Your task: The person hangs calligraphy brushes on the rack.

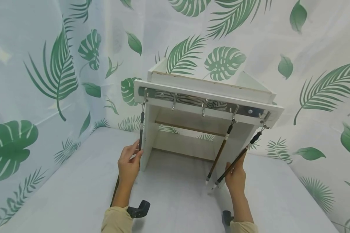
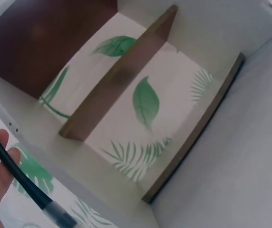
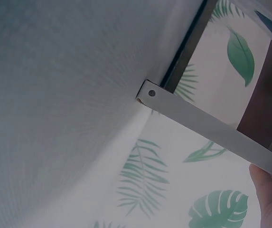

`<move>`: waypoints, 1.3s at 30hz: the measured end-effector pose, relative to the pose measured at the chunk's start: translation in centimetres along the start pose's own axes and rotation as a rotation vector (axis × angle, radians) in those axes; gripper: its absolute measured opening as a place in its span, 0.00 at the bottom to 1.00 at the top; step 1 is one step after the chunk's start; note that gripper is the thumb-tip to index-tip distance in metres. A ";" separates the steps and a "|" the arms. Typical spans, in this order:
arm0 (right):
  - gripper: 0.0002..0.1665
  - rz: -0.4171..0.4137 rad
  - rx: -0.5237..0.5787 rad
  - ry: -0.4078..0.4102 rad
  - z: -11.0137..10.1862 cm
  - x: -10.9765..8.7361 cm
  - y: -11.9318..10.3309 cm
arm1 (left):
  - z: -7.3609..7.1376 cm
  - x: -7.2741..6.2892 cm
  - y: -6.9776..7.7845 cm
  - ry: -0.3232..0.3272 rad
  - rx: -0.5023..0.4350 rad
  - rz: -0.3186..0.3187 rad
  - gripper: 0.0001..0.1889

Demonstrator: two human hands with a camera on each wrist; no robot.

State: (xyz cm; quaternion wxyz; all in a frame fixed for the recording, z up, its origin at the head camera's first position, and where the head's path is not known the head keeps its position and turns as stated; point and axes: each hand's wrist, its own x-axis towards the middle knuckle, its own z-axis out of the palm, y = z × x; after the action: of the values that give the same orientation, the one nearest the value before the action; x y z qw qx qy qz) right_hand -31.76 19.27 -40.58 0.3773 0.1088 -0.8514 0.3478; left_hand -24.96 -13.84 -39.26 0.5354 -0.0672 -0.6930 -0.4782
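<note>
A white shelf rack (image 1: 189, 116) carries a front rail of metal hooks (image 1: 204, 106) with zebra-patterned inlay. Dark-handled brushes hang from it: a left brush (image 1: 141, 126) at one end, an inner right brush (image 1: 220, 152) and an outer right brush (image 1: 239, 157) at the other. My left hand (image 1: 129, 163) pinches the left brush beside the left side panel; in the left wrist view its fingers (image 2: 0, 180) lie around the brush's dark shaft (image 2: 22, 178). My right hand (image 1: 236, 178) grips the right side panel, the thumb in front and other fingers partly hidden behind it.
The pale tabletop (image 1: 175, 197) spreads under and around the rack. Leaf-printed sheeting (image 1: 280, 42) hangs behind and at the left. Black wrist-camera mounts (image 1: 140, 210) stick out beside both forearms. Low in the rack, a crossboard (image 2: 121, 76) runs between the side panels.
</note>
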 end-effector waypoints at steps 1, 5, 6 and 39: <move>0.52 0.004 -0.001 -0.001 0.0 0.0 0.0 | 0.0 -0.1 -0.1 -0.005 -0.020 -0.005 0.20; 0.51 0.007 -0.004 0.000 0.0 -0.2 0.1 | -0.1 -0.4 -0.6 -0.033 -0.072 -0.030 0.22; 0.51 0.002 -0.005 0.002 0.0 -0.2 0.1 | -0.1 -0.6 -0.8 -0.044 -0.070 -0.041 0.24; 0.49 0.047 0.007 -0.017 0.0 0.4 -0.2 | -6.6 -0.3 -2.5 -0.938 0.647 -0.854 0.32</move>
State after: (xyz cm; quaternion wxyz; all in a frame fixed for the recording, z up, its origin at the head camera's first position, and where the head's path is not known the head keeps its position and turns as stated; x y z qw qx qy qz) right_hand -31.93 19.13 -40.18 0.3611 0.0928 -0.8559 0.3584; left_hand -21.86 -19.93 -41.22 -0.0604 0.1738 -0.9232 -0.3374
